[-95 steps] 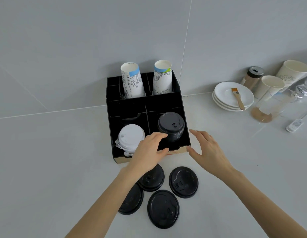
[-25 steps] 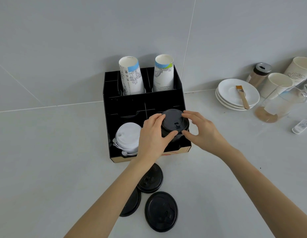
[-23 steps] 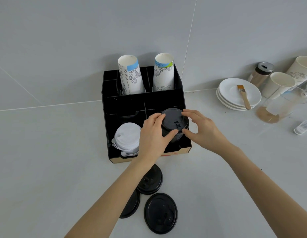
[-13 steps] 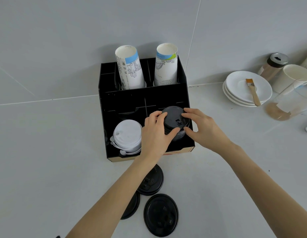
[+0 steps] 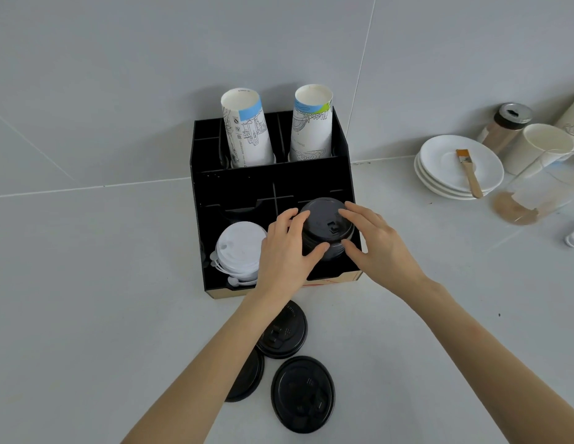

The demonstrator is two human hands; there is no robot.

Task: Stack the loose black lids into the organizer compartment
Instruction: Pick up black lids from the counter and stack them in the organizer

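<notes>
The black organizer (image 5: 273, 187) stands against the wall. Its front right compartment holds a stack of black lids (image 5: 325, 224). My left hand (image 5: 285, 251) clasps the stack's left side, thumb at the front. My right hand (image 5: 375, 248) clasps the right side, with its fingers on the top lid's rim. Three loose black lids lie on the counter in front of the organizer: one nearest it (image 5: 285, 331), one half hidden under my left forearm (image 5: 247, 376), and one closest to me (image 5: 303, 394).
White lids (image 5: 239, 248) fill the front left compartment. Two paper cup stacks (image 5: 247, 129) stand in the back row. To the right are stacked white plates (image 5: 439, 174) with a brush (image 5: 468, 171), a shaker jar (image 5: 507, 126), paper cups (image 5: 539, 145) and a clear jug (image 5: 542, 187).
One of the loose lids on the counter has gone onto the stack in the organizer. Both hands rose from the front edge to the stack and have stayed clasped on it for the last second.
</notes>
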